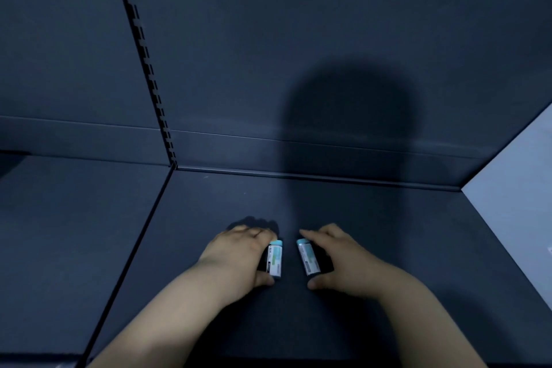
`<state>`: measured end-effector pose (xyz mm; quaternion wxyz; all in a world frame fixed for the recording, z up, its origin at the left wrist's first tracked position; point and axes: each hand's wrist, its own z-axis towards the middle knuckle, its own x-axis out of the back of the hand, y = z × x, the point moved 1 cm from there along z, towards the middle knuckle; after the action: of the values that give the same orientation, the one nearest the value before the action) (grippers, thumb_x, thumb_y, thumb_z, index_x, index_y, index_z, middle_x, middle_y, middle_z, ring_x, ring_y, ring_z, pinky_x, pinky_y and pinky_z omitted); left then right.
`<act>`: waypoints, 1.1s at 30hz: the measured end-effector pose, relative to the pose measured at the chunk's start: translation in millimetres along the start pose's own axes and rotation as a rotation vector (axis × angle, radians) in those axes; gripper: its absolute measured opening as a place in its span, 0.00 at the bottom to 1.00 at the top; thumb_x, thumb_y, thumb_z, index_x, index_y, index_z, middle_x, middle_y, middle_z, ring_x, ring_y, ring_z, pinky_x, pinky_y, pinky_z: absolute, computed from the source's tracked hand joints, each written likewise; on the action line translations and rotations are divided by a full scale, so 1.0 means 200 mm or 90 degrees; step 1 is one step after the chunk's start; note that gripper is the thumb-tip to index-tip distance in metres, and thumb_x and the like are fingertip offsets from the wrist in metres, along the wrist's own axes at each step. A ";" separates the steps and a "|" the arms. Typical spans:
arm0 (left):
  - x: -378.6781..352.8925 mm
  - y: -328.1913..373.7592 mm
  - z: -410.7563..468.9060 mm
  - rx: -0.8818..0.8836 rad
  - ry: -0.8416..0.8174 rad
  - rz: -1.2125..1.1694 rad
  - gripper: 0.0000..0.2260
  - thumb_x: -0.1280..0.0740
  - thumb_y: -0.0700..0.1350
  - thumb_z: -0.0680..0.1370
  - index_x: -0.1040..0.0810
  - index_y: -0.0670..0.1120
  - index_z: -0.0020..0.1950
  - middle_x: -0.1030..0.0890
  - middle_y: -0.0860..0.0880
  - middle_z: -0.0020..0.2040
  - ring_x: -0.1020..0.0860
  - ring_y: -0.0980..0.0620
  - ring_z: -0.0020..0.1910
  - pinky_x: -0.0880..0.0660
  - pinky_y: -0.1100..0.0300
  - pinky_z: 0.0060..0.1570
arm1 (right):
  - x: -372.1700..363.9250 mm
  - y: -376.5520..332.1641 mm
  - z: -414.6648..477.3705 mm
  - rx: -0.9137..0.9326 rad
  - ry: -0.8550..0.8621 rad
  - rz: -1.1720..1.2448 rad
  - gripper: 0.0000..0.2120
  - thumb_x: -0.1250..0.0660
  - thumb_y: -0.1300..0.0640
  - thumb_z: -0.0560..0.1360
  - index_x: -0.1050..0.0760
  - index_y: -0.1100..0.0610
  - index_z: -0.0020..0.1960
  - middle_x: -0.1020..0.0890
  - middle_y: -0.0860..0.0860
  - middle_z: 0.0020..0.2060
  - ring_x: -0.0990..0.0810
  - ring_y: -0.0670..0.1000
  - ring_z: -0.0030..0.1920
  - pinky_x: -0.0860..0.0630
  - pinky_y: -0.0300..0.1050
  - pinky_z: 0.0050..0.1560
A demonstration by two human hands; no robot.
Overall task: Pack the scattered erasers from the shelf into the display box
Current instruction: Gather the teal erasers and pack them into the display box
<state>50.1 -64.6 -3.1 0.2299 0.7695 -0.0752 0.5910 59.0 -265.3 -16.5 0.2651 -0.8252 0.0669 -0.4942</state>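
My left hand (pixel 239 257) curls round the left eraser (pixel 275 260) and my right hand (pixel 337 260) pinches the right eraser (pixel 308 258) end to end, both low centre on the dark shelf (pixel 373 218), just apart, long axes running up-frame, blue tips uppermost, sleeve print too blurred to read, display box out of view.
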 end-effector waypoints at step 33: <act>-0.07 -0.11 -0.36 0.076 0.302 -0.077 0.26 0.40 0.61 0.62 0.32 0.59 0.60 0.26 0.63 0.56 0.32 0.60 0.60 0.37 0.65 0.54 | -0.20 -0.38 -0.12 0.143 0.151 0.038 0.35 0.30 0.48 0.69 0.41 0.45 0.72 0.40 0.34 0.57 0.32 0.37 0.59 0.35 0.31 0.62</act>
<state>-8.8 -14.6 -8.4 0.2307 0.6243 0.0622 0.7437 6.4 -194.2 -0.7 0.3602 -0.7239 0.0666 -0.5846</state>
